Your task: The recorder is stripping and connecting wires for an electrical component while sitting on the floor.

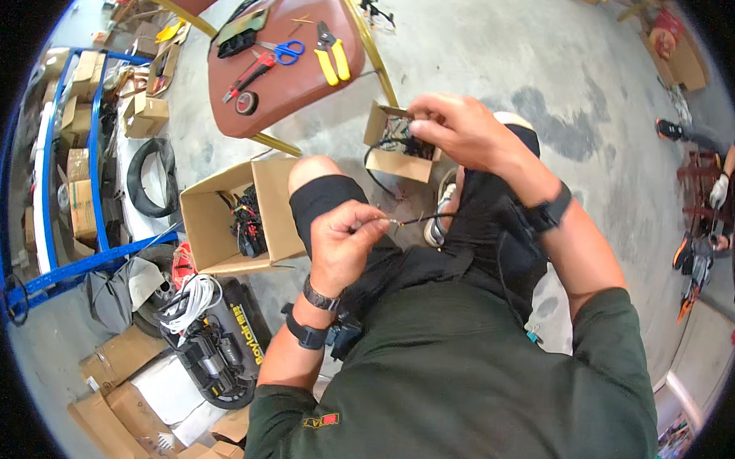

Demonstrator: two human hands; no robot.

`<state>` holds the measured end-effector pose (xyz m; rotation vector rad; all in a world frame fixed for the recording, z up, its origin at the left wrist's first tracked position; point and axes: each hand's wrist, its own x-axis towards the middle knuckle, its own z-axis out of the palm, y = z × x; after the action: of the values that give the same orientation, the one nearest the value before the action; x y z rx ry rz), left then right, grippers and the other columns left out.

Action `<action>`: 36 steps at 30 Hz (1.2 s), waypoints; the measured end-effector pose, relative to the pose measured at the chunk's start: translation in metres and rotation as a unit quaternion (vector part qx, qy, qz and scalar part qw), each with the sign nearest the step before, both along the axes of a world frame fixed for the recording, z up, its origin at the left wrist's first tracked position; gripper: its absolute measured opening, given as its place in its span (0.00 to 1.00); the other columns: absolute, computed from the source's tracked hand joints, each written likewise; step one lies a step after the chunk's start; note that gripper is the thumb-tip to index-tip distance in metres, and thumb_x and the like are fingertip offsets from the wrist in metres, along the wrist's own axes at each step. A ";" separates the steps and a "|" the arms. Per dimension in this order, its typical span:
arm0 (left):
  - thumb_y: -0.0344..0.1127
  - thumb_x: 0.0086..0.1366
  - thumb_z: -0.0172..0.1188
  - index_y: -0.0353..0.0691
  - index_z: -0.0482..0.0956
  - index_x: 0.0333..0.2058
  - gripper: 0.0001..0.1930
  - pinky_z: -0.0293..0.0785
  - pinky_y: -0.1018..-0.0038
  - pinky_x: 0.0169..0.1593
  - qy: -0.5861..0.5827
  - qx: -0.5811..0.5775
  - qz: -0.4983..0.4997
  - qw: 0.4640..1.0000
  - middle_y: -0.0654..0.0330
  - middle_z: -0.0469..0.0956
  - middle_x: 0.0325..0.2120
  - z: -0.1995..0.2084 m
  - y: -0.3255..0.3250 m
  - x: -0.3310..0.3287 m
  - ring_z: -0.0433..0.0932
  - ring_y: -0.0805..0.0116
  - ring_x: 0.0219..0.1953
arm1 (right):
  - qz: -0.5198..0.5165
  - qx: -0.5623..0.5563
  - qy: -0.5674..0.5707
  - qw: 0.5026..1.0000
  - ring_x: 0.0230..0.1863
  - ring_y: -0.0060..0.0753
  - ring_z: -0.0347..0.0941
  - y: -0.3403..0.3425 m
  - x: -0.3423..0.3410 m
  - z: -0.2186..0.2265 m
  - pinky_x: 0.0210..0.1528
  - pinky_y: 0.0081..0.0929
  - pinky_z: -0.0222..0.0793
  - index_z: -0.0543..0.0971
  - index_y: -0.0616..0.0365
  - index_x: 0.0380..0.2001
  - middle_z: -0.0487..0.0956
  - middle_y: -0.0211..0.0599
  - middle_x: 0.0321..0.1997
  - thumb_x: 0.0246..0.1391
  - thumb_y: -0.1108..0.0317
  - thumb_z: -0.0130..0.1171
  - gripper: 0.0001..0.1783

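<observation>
My left hand (347, 241) is closed in a pinch on the end of a thin black cable (423, 219), above my knees. Thin bare or coloured wire ends show by the fingertips. From there the cable runs right, over my trousers. My right hand (464, 129) is over the far edge of a small open cardboard box (398, 164), its fingers curled together; what they hold, if anything, is hidden. Dark cables and small parts fill that box, and one black cable loops over its left side. A larger open cardboard box (283, 210) with bundled black cables (249, 221) stands to the left.
Ahead, a brown chair seat (295, 89) carries blue-handled scissors (289, 53), yellow-handled wire strippers (333, 57), a red utility knife (250, 76) and black tape (246, 103). Blue shelving (98, 171) and an air compressor (217, 358) stand left. Another person's gloved hand (718, 191) appears far right.
</observation>
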<state>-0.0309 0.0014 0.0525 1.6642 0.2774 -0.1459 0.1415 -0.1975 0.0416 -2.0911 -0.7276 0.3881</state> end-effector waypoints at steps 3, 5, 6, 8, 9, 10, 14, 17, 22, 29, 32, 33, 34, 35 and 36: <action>0.23 0.59 0.62 0.35 0.81 0.30 0.01 0.63 0.85 0.23 0.026 -0.025 0.041 0.998 0.70 0.76 0.21 -0.008 0.010 -0.010 0.68 0.85 0.20 | -0.022 -0.030 -0.181 0.983 0.43 0.46 0.77 0.061 0.044 -0.030 0.46 0.39 0.72 0.73 0.60 0.49 0.77 0.49 0.43 0.54 0.55 0.60 0.25; 0.24 0.59 0.63 0.35 0.81 0.31 0.01 0.63 0.85 0.23 0.037 -0.032 0.052 0.997 0.70 0.76 0.21 -0.008 0.014 -0.011 0.68 0.86 0.20 | -0.035 -0.088 -0.173 0.980 0.46 0.53 0.75 0.103 0.072 -0.037 0.49 0.43 0.70 0.70 0.58 0.51 0.74 0.52 0.48 0.52 0.52 0.60 0.29; 0.24 0.59 0.63 0.34 0.81 0.31 0.01 0.63 0.85 0.22 0.043 -0.045 0.064 0.996 0.70 0.76 0.21 -0.008 0.017 -0.011 0.68 0.86 0.20 | -0.049 -0.144 -0.154 0.976 0.50 0.59 0.72 0.122 0.084 -0.038 0.51 0.48 0.69 0.68 0.57 0.54 0.70 0.56 0.52 0.50 0.50 0.61 0.33; 0.25 0.59 0.63 0.34 0.81 0.31 0.01 0.63 0.85 0.22 0.040 -0.049 0.072 0.995 0.69 0.76 0.21 -0.007 0.024 -0.007 0.68 0.85 0.19 | -0.049 -0.172 -0.135 0.975 0.51 0.61 0.71 0.150 0.102 -0.037 0.52 0.50 0.69 0.68 0.58 0.53 0.69 0.57 0.52 0.49 0.51 0.62 0.33; 0.25 0.59 0.63 0.34 0.81 0.31 0.02 0.63 0.85 0.22 0.039 -0.050 0.079 0.995 0.68 0.76 0.21 -0.005 0.027 -0.008 0.68 0.84 0.18 | -0.050 -0.196 -0.114 0.973 0.53 0.64 0.70 0.160 0.108 -0.041 0.53 0.53 0.68 0.68 0.58 0.53 0.68 0.58 0.52 0.47 0.52 0.63 0.33; 0.25 0.59 0.63 0.34 0.81 0.31 0.02 0.63 0.85 0.22 0.043 -0.054 0.084 0.994 0.68 0.76 0.21 -0.001 0.028 -0.005 0.68 0.84 0.18 | -0.044 -0.201 -0.111 0.972 0.53 0.64 0.70 0.163 0.116 -0.048 0.53 0.53 0.68 0.68 0.58 0.53 0.68 0.58 0.52 0.47 0.52 0.63 0.33; 0.26 0.59 0.64 0.33 0.81 0.31 0.02 0.63 0.85 0.22 0.048 -0.071 0.121 0.989 0.68 0.76 0.19 0.000 0.038 0.005 0.68 0.83 0.17 | -0.074 -0.183 -0.112 0.974 0.52 0.61 0.72 0.155 0.120 -0.061 0.53 0.52 0.69 0.68 0.59 0.52 0.71 0.57 0.51 0.46 0.63 0.60 0.28; 0.25 0.60 0.63 0.34 0.81 0.32 0.03 0.64 0.85 0.21 0.029 -0.089 0.112 0.989 0.67 0.76 0.20 -0.010 0.042 0.011 0.69 0.82 0.17 | -0.024 -0.045 0.069 0.996 0.36 0.39 0.79 0.131 0.128 -0.056 0.41 0.32 0.76 0.66 0.63 0.58 0.79 0.51 0.40 0.44 0.67 0.61 0.35; 0.25 0.60 0.62 0.33 0.81 0.32 0.03 0.63 0.85 0.21 0.011 -0.031 0.090 0.995 0.67 0.77 0.21 -0.013 0.039 0.017 0.69 0.82 0.18 | 0.044 0.295 0.407 0.864 0.37 0.33 0.78 0.045 0.090 -0.065 0.43 0.29 0.76 0.61 0.68 0.62 0.78 0.43 0.43 0.46 0.72 0.60 0.38; 0.24 0.61 0.60 0.34 0.82 0.32 0.03 0.62 0.86 0.20 -0.012 -0.070 0.060 0.996 0.60 0.82 0.27 -0.002 0.026 0.017 0.68 0.83 0.17 | -0.007 0.346 0.491 0.800 0.43 0.36 0.77 -0.037 -0.026 -0.014 0.47 0.34 0.74 0.65 0.63 0.57 0.77 0.49 0.46 0.53 0.68 0.57 0.28; 0.25 0.61 0.61 0.33 0.81 0.32 0.03 0.62 0.86 0.21 -0.039 -0.095 0.062 0.993 0.59 0.83 0.28 0.003 0.021 0.017 0.68 0.83 0.17 | 0.001 0.301 0.479 0.825 0.40 0.35 0.78 -0.054 -0.056 0.018 0.45 0.32 0.74 0.65 0.62 0.57 0.78 0.49 0.44 0.55 0.68 0.55 0.27; 0.25 0.60 0.61 0.33 0.81 0.32 0.03 0.62 0.86 0.21 -0.050 -0.109 0.055 0.991 0.59 0.83 0.28 0.006 0.018 0.018 0.68 0.83 0.17 | 0.026 0.285 0.488 0.825 0.39 0.35 0.78 -0.061 -0.067 0.028 0.44 0.31 0.74 0.64 0.61 0.58 0.78 0.49 0.44 0.55 0.68 0.54 0.27; 0.25 0.60 0.61 0.33 0.81 0.32 0.03 0.62 0.86 0.21 -0.049 -0.105 0.053 0.992 0.59 0.83 0.28 0.009 0.015 0.018 0.68 0.83 0.17 | 0.044 0.291 0.496 0.817 0.39 0.35 0.79 -0.066 -0.078 0.031 0.45 0.30 0.73 0.63 0.60 0.60 0.78 0.50 0.46 0.56 0.68 0.53 0.28; 0.25 0.61 0.61 0.32 0.81 0.32 0.03 0.62 0.86 0.21 -0.046 -0.102 0.059 0.992 0.59 0.83 0.28 0.013 0.011 0.017 0.68 0.83 0.17 | 0.065 0.283 0.511 0.809 0.42 0.36 0.78 -0.069 -0.087 0.035 0.47 0.31 0.73 0.63 0.61 0.61 0.77 0.50 0.48 0.56 0.69 0.53 0.29; 0.25 0.61 0.61 0.32 0.81 0.32 0.03 0.62 0.86 0.21 -0.044 -0.100 0.065 0.992 0.58 0.83 0.28 0.017 0.008 0.017 0.68 0.83 0.17 | 0.085 0.276 0.524 0.801 0.44 0.36 0.78 -0.073 -0.095 0.041 0.49 0.32 0.72 0.62 0.61 0.61 0.76 0.50 0.50 0.56 0.69 0.53 0.29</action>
<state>-0.0137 0.0092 0.0695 1.4447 0.2927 -0.0015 0.0461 -0.2701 0.0824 -0.9881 -0.2698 1.1518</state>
